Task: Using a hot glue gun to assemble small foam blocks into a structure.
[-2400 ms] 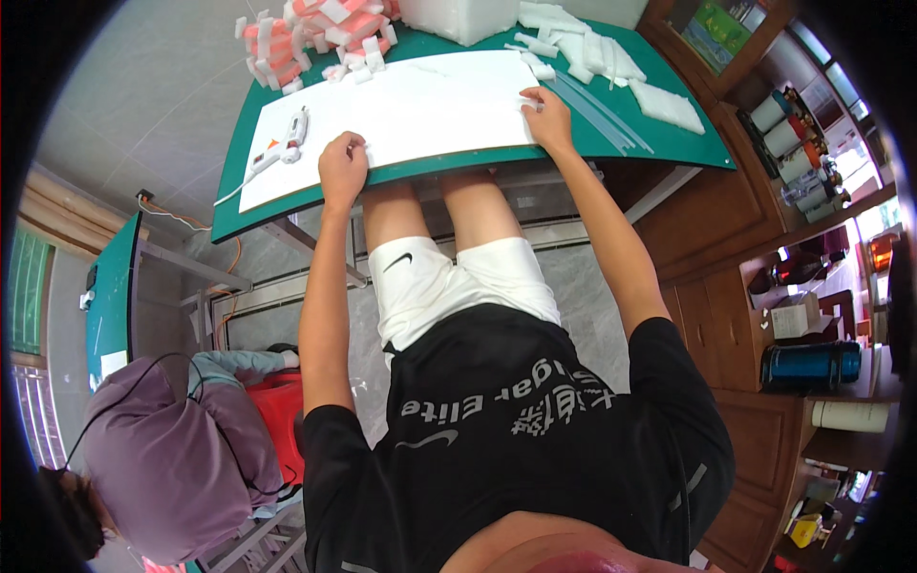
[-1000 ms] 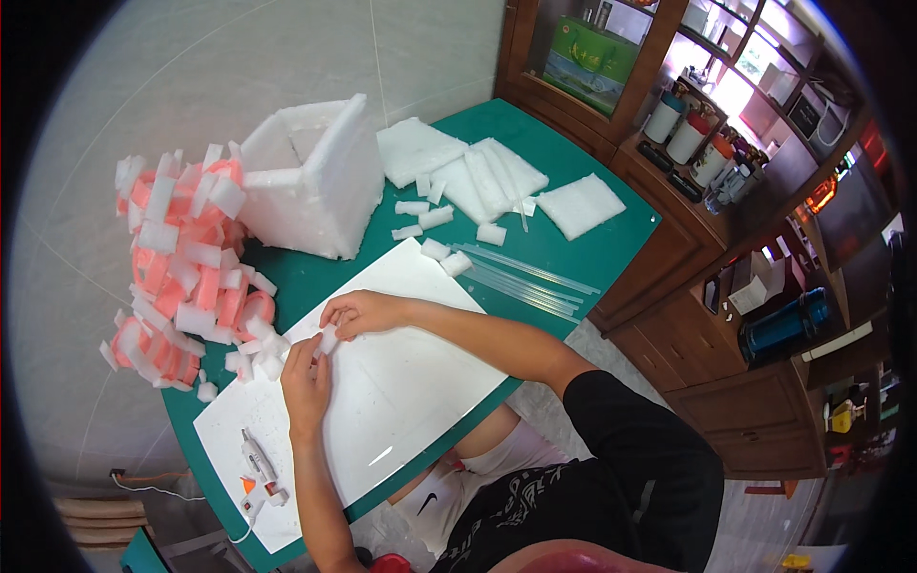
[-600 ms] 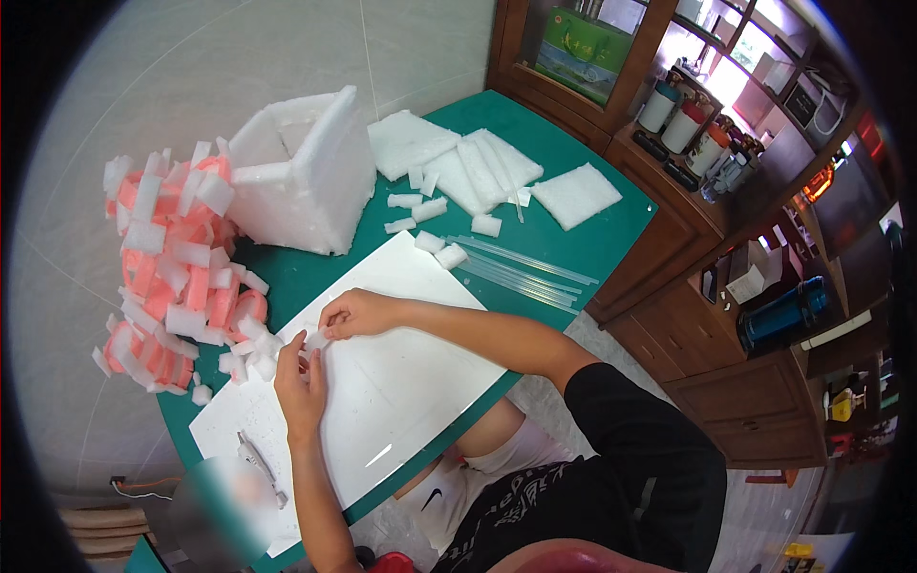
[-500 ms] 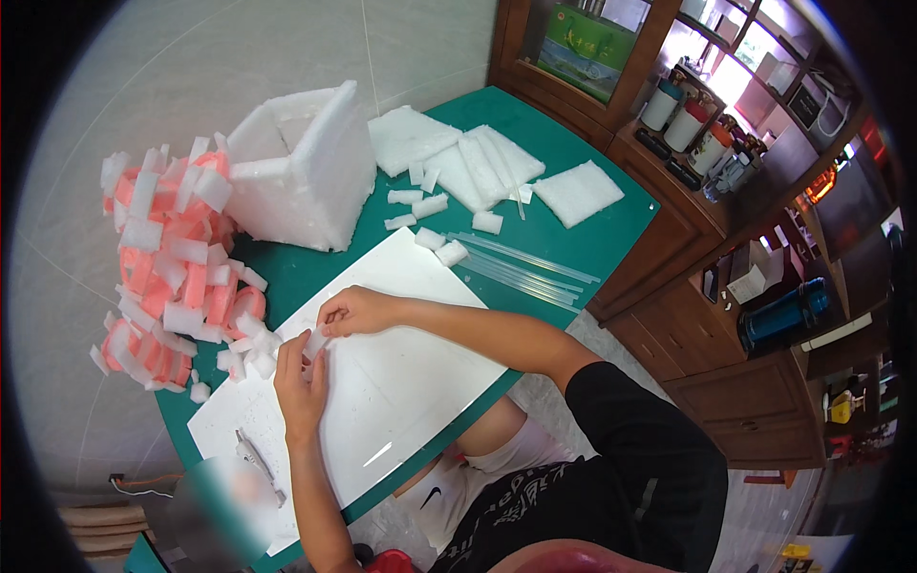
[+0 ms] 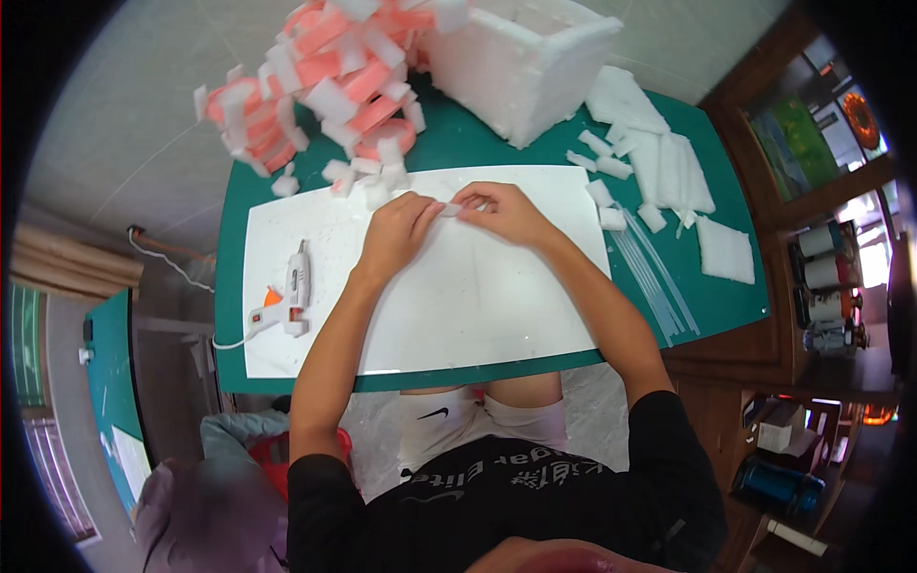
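Note:
A small piece of white foam [image 5: 449, 209] is pinched between the fingertips of both hands, just above the white board [image 5: 458, 325]. My left hand [image 5: 395, 234] grips its left end, with the fingers bent and closed. At the right end, the thumb and fingers of my right hand [image 5: 504, 214] are closed on the same piece; its far side is partly hidden by the fingers. Loose white foam bits [image 5: 374, 194] lie close beyond my left hand. On the board's left part rests a white glue gun [image 5: 297, 285] with an orange trigger and a cord.
Behind the board stand a pink-and-white foam construction [image 5: 349, 72] and a white foam box [image 5: 521, 72]. To the right, clear glue sticks [image 5: 651, 272], foam sheets [image 5: 669, 172] and small foam blocks [image 5: 611, 168] lie on the green table [image 5: 731, 229]. A person [image 5: 210, 506] is at lower left.
The view has swung round, so the table appears straighter and the glue gun shows fully. Both hands still hold the small foam piece.

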Demonstrator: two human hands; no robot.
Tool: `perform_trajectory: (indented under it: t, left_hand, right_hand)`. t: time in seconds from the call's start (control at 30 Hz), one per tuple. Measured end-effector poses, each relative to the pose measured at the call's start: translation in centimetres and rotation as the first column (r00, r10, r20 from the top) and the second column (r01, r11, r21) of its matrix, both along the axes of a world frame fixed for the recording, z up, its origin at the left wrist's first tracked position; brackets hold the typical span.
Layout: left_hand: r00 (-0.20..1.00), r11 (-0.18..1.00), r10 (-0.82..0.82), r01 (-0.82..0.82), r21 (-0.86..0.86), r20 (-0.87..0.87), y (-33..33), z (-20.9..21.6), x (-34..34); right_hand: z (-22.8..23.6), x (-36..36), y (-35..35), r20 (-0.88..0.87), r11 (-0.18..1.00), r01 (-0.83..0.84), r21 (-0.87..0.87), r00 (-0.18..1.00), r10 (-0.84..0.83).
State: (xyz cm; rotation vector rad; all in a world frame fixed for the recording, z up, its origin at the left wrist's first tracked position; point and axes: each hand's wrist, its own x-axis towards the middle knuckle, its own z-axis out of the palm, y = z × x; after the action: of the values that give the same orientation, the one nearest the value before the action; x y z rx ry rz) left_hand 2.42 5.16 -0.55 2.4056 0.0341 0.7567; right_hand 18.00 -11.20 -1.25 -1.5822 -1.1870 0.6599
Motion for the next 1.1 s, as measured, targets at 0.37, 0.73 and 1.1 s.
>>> perform_trajectory:
  t: [0.37, 0.73, 1.1]
  left_hand:
    - [0.988, 0.994, 0.073, -0.083, -0.071, -0.137, -1.1, 0.5, -0.1]
    - [0.998, 0.994, 0.048, -0.053, -0.1, -0.044, -0.1, 0.2, -0.1]
    - [0.995, 0.993, 0.044, -0.054, -0.108, -0.091, -0.2, 0.3, 0.0]
  right_hand:
    - [0.1, -0.6, -0.3, 0.069, 0.988, 0.151, -0.008, 0.986, -0.15]
    - [-0.4, -0.6, 0.1, 0.084, 0.955, 0.277, 0.109, 0.955, -0.286]
    - [1.3, 2.3, -1.9, 0.086, 0.979, 0.163, -0.126, 0.984, -0.153]
